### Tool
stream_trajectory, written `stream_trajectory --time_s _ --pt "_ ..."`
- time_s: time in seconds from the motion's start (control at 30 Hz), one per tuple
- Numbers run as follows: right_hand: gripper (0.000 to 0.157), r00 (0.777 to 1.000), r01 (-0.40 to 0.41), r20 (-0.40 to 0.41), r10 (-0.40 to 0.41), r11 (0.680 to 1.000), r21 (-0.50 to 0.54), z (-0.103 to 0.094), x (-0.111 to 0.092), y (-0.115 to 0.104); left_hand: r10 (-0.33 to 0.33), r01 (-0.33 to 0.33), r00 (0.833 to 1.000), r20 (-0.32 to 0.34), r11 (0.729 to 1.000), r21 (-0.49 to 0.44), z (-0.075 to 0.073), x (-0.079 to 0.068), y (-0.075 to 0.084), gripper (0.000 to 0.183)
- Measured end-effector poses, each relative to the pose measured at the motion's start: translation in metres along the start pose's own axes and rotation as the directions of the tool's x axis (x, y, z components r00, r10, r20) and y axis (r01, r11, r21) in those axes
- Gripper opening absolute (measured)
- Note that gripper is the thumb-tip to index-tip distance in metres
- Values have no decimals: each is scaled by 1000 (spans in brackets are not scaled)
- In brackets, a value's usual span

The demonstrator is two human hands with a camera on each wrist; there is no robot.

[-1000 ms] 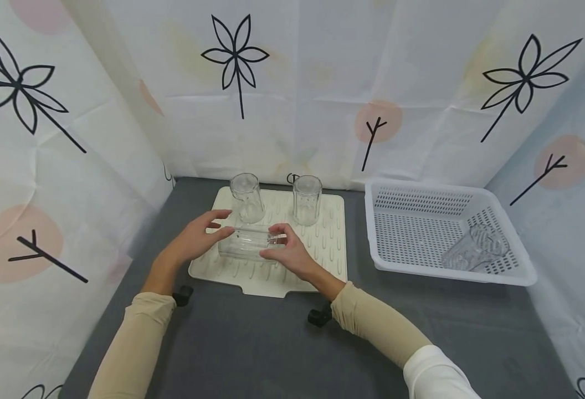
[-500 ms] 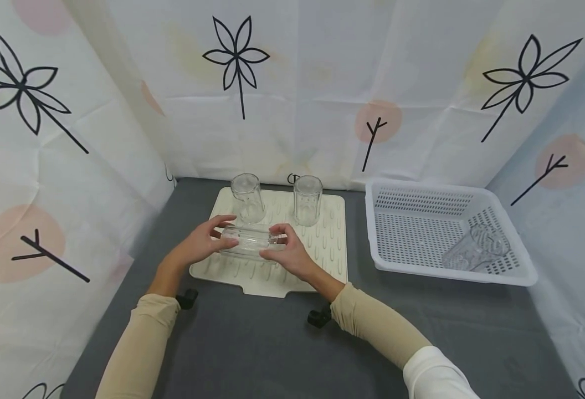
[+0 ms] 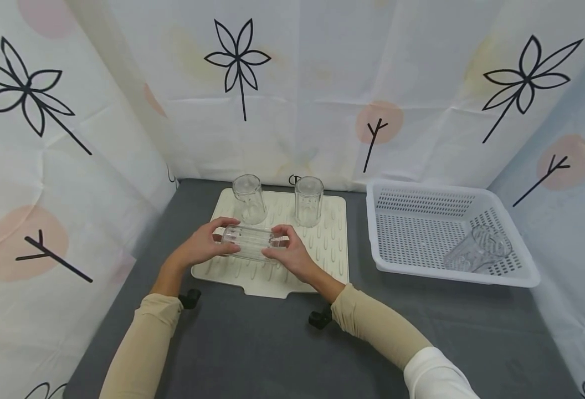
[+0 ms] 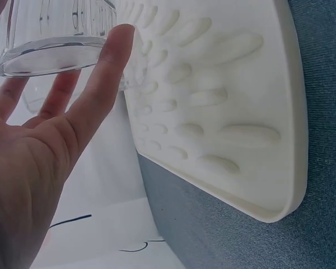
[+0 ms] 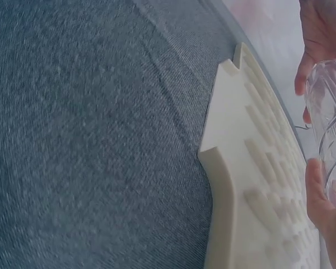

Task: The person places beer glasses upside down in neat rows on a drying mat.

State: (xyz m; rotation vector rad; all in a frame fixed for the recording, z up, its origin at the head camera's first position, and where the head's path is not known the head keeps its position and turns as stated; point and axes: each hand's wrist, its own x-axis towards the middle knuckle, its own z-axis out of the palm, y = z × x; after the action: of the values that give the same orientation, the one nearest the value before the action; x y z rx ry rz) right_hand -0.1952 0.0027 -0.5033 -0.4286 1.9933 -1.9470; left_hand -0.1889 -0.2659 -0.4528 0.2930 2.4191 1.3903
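A clear drinking glass (image 3: 252,241) lies sideways in the air over a cream drying tray (image 3: 270,282). My left hand (image 3: 205,242) grips its base end, thumb on the near side and fingers on the far side. In the left wrist view, the thick base of the glass (image 4: 50,55) sits within the spread fingers, raised off the ridged tray. Around the other end, my right hand (image 3: 294,255) holds the glass between thumb and fingers. Two more glasses stand upside down at the back of the tray, one left (image 3: 249,200) and one right (image 3: 309,202).
A white perforated basket (image 3: 372,244) stands to the right of the tray, with another clear glass (image 3: 477,249) tilted inside it. Dark grey cloth (image 3: 252,343) covers the table. Patterned white curtains (image 3: 317,72) hang behind and at both sides.
My left hand has moved right from beside the glass and taken hold of its base end. The right hand has kept its grip, nearly still.
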Motion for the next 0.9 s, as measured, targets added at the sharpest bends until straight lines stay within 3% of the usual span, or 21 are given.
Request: stream_trajectory --time_s 0.23,0.5,0.63,0.9 --pt "62 996 61 64 -54 992 -113 -1 -2 -3 17 -15 999 -43 998 56 -3 -2 3 70" --pt "73 976 202 141 -164 925 -322 -1 1 -13 65 -56 995 -71 992 116 -5 -3 12 66" --pt "75 969 230 184 -166 881 -414 -4 4 -16 82 -69 993 -84 987 142 -5 -3 15 63" --pt "86 958 270 249 -141 730 -627 -1 12 -22 123 -99 989 -87 964 247 -5 -5 33 61"
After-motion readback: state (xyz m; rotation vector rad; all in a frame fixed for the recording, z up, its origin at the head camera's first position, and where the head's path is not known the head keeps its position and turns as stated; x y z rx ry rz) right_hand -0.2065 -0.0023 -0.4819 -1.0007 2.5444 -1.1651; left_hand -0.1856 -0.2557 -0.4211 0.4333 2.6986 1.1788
